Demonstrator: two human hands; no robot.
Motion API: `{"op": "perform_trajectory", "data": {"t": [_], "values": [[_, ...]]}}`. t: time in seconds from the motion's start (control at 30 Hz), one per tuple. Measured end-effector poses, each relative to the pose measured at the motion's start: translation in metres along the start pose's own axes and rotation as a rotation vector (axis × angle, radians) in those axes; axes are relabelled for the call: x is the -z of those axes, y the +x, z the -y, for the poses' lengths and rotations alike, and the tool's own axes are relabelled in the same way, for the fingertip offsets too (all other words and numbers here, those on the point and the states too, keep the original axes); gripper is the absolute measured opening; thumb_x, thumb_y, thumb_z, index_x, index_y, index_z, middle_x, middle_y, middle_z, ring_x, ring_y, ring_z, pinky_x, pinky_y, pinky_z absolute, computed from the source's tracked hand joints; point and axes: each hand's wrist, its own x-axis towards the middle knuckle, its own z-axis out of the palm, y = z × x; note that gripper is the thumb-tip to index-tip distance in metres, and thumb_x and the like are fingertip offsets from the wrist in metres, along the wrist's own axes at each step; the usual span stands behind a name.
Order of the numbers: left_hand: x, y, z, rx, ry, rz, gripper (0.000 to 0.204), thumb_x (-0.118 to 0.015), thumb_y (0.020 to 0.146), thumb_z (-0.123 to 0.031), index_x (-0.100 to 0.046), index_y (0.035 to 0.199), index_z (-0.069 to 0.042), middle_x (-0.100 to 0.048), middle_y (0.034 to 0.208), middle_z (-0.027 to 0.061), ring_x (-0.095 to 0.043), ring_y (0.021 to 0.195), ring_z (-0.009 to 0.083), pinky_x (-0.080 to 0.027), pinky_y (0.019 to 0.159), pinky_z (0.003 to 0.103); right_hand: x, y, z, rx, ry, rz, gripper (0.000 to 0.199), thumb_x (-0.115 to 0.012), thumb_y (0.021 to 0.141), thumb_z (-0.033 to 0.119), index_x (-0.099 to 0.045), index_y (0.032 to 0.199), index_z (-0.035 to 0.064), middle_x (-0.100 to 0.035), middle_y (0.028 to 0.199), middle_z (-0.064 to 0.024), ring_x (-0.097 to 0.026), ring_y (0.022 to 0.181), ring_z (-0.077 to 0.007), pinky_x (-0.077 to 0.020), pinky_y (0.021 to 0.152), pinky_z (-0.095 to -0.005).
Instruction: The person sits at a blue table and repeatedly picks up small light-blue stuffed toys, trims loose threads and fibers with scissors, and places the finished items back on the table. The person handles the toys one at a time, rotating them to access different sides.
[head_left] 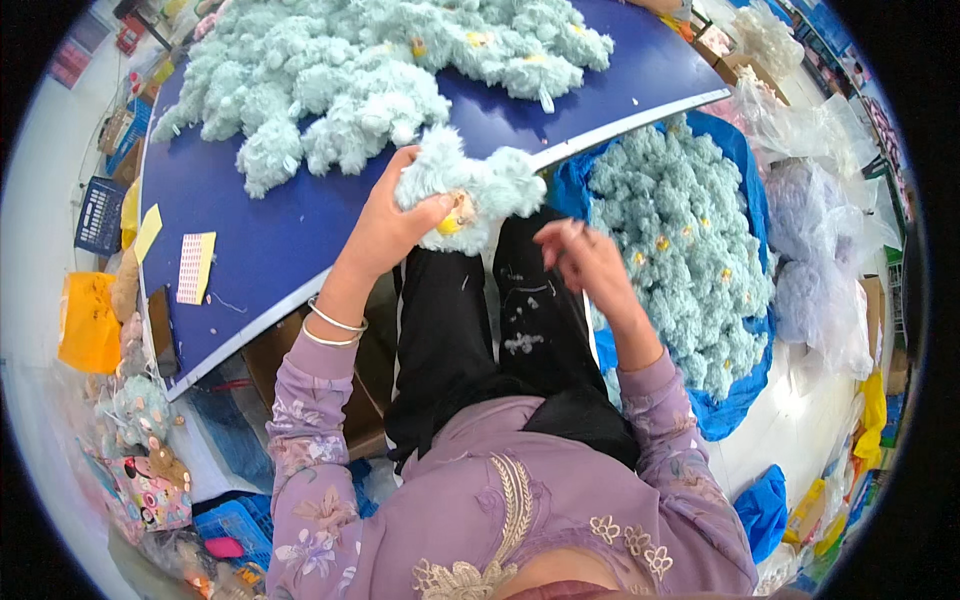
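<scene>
My left hand (400, 210) is closed round a fluffy pale blue-green plush toy (490, 190), lifted over my lap just off the table edge. The toy has a small face patch with a yellow spot, and my left thumb presses beside it. To the right of the toy, my right hand (585, 260) hovers apart from it above my right knee. Its fingers are bent and somewhat spread, slightly blurred, and I see nothing in them. A pile of similar fluffy plush toys (330, 90) covers the far part of the blue table (280, 235).
At my right stands a blue sack (745, 390) full of the same plush toys. Clear plastic bags (820, 260) lie beyond it. On the table's left are a dotted sheet (195, 268) and a dark phone-like slab (161, 330). A blue basket (100, 215) and orange bag (88, 320) sit further left.
</scene>
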Motion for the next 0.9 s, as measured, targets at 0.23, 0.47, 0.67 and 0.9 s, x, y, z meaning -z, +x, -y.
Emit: {"op": "perform_trajectory", "data": {"t": [0.23, 0.47, 0.67, 0.9], "values": [[-0.027, -0.013, 0.023, 0.267, -0.148, 0.247, 0.047, -0.058, 0.094, -0.032, -0.048, 0.126, 0.0, -0.061, 0.107, 0.0052, -0.058, 0.094, 0.0082, -0.05, 0.08, 0.024, -0.004, -0.005, 0.027, 0.211, 0.074, 0.015, 0.037, -0.059, 0.089, 0.029, -0.059, 0.113, 0.0008, -0.062, 0.096, -0.0003, -0.056, 0.076, -0.0037, -0.0422, 0.054, -0.0185], [-0.061, -0.016, 0.038, 0.189, -0.42, 0.032, 0.041, -0.062, 0.093, -0.026, -0.051, 0.122, 0.001, -0.061, 0.109, 0.0077, -0.06, 0.094, 0.0106, -0.051, 0.082, 0.027, -0.007, -0.015, 0.014, 0.055, 0.177, -0.073, 0.024, -0.069, 0.087, 0.024, -0.062, 0.097, 0.0025, -0.061, 0.081, 0.0019, -0.054, 0.075, -0.0053, -0.0438, 0.067, -0.0223], [-0.076, -0.022, 0.044, 0.074, -0.58, 0.011, 0.034, -0.059, 0.095, -0.024, -0.053, 0.118, -0.001, -0.061, 0.106, 0.0061, -0.061, 0.092, 0.0096, -0.05, 0.081, 0.024, -0.037, -0.024, -0.006, -0.025, 0.802, -0.087, 0.021, -0.064, 0.091, 0.019, -0.054, 0.105, 0.0066, -0.058, 0.084, 0.0014, -0.056, 0.071, -0.007, -0.048, 0.063, -0.0242], [-0.061, -0.015, 0.049, 0.09, -0.388, -0.01, 0.033, -0.058, 0.095, -0.028, -0.057, 0.111, 0.001, -0.063, 0.104, 0.0067, -0.062, 0.087, 0.0104, -0.05, 0.075, 0.022, -0.019, -0.024, -0.02, -0.063, 0.521, -0.022, 0.02, -0.059, 0.093, 0.021, -0.055, 0.106, 0.0062, -0.052, 0.069, 0.0028, -0.042, 0.047, -0.0056, -0.0318, 0.042, -0.0214]]}}
